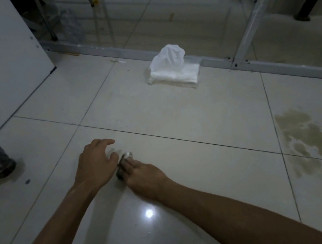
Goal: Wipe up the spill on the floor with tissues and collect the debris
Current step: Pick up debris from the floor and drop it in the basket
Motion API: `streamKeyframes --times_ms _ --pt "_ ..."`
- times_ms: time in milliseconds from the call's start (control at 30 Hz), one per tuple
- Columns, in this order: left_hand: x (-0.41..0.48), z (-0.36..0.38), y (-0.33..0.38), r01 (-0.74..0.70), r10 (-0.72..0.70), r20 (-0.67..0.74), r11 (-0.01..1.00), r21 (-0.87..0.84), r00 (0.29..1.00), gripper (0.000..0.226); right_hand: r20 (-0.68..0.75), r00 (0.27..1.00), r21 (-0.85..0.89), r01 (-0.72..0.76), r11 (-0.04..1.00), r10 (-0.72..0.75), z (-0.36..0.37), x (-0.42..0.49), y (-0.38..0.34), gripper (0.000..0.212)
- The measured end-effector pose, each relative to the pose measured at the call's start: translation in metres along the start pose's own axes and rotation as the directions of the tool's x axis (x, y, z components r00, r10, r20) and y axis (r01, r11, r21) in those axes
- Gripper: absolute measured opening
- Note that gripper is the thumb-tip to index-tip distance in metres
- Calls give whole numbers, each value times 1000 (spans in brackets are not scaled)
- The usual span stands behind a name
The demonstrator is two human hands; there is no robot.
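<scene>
Tissue wad (127,159), grey and likely sodden, lies on the floor (176,119), pressed under the flat fingers of the right hand (143,177). The left hand (95,164) rests just beside it, loosely curled and empty. The wad is probably light, limp and easily torn, so gather the whole bunch, not an edge.

R hand (146,177) presses tissue wad (127,155) on floor (176,119), L hand (95,164) beside
</scene>
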State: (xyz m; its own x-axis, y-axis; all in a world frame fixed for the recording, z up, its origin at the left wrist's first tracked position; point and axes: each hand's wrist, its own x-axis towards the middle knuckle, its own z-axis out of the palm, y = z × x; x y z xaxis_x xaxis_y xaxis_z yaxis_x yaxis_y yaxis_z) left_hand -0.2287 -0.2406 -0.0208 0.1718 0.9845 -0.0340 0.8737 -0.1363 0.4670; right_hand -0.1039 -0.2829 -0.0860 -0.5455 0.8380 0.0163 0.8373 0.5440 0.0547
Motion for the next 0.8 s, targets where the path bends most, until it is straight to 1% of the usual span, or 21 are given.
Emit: streamKeyframes --times_ms 67,133,167,233,267,333,433,467,567,600,633,733,800 --pt "7 -3 -5 9 -9 -26 1000 -2 1000 36 9 996 16 -84 996 84 -2 32 13 46" --pt "14 -5 -12 5 -5 -35 1000 2 999 37 46 993 37 -109 993 107 -9 59 29 40" --pt "17 -6 -15 2 -2 -31 1000 8 1000 39 53 987 25 -150 988 149 -15 69 37 38" --pt "20 -8 -19 0 0 -19 1000 15 1000 49 48 967 8 -251 968 250 -27 79 55 36" --pt "22 -8 -22 7 -7 -15 1000 15 1000 52 41 950 34 -310 950 308 -30 82 63 35" --pt "23 -7 -27 15 -15 -16 1000 10 1000 51 36 926 86 -378 922 377 -30 84 78 33" --pt "26 -3 -37 10 -9 -17 1000 14 1000 38 -65 930 177 -346 922 361 -20 80 92 19" --pt "28 -2 -39 14 -14 -18 1000 13 1000 36 -75 937 185 -324 928 342 -16 80 93 15" --pt "32 1 -45 17 -17 -17 1000 4 1000 38 -148 932 203 -300 932 332 5 80 90 10" --pt "32 1 -46 14 -14 -16 1000 -2 1000 42 -140 931 238 -298 924 336 12 82 85 25" --pt "32 1 -47 12 -12 -17 1000 -9 1000 45 -124 925 234 -325 916 360 18 83 82 39" --pt "34 0 -51 33 -34 -24 999 -37 999 43 44 884 216 -463 860 465 16 93 70 48" --pt "35 -1 -53 28 -29 -44 999 -33 999 39 94 859 248 -510 824 504 9 104 64 57"
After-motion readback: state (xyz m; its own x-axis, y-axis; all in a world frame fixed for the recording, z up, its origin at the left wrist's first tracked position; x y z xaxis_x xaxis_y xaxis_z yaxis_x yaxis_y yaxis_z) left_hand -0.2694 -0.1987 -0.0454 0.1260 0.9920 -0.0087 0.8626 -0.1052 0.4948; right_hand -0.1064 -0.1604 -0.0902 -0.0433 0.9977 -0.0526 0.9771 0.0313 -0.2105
